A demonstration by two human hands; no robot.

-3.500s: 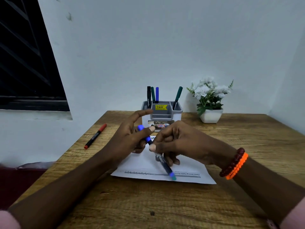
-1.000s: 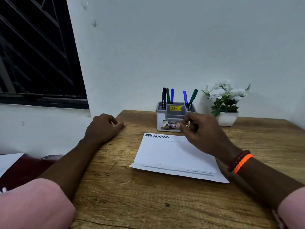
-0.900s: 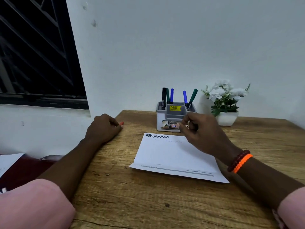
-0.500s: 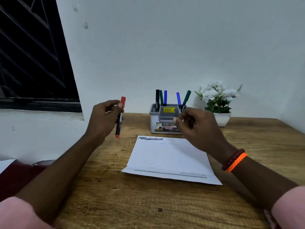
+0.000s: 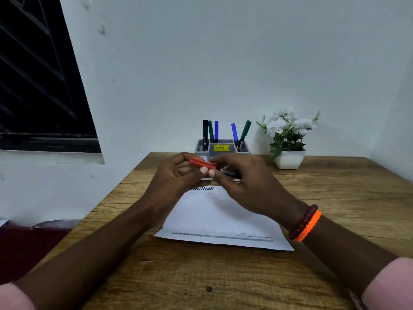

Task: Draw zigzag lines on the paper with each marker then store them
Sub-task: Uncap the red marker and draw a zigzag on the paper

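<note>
Red marker (image 5: 202, 163) lifted off table, now gripped between both hands.

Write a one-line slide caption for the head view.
Both hands grip a red marker above the paper, organizer behind.

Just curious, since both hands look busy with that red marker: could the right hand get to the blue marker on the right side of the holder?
Probably yes. The right hand is just in front of the holder, and nothing stands between it and that blue marker. It would have to let go of the red marker first.

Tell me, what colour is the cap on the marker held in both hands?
Red cap, seen in the head view, on a dark-barrelled marker.
</note>
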